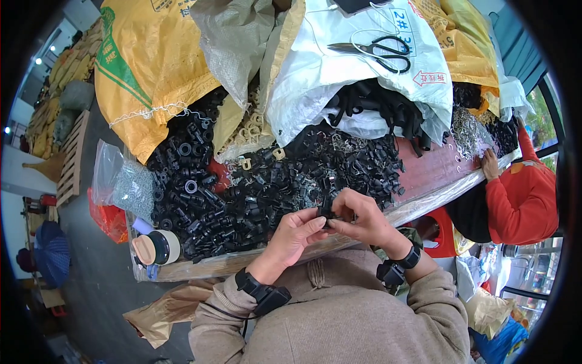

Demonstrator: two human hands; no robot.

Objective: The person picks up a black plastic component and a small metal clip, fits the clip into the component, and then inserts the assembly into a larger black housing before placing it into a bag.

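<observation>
Both my hands meet over the table's near edge, fingertips closed around a small black plastic part (326, 216). My left hand (292, 235) pinches it from the left with thumb and fingers. From the other side my right hand (362, 219) grips it, fingers curled over the top. The part's exact kind is hidden by my fingers. Just beyond my hands spreads a heap of small black plastic pieces (357, 164) mixed with shiny metal bits. Larger black ringed fittings (191, 186) are piled to the left.
Woven sacks, one yellow (157, 48) and one white (303, 79), spill parts at the back. Black-handled scissors (379, 51) lie on the white one. A lidded jar (159, 247) stands at the left corner. A person in a red top (524, 200) works at the right.
</observation>
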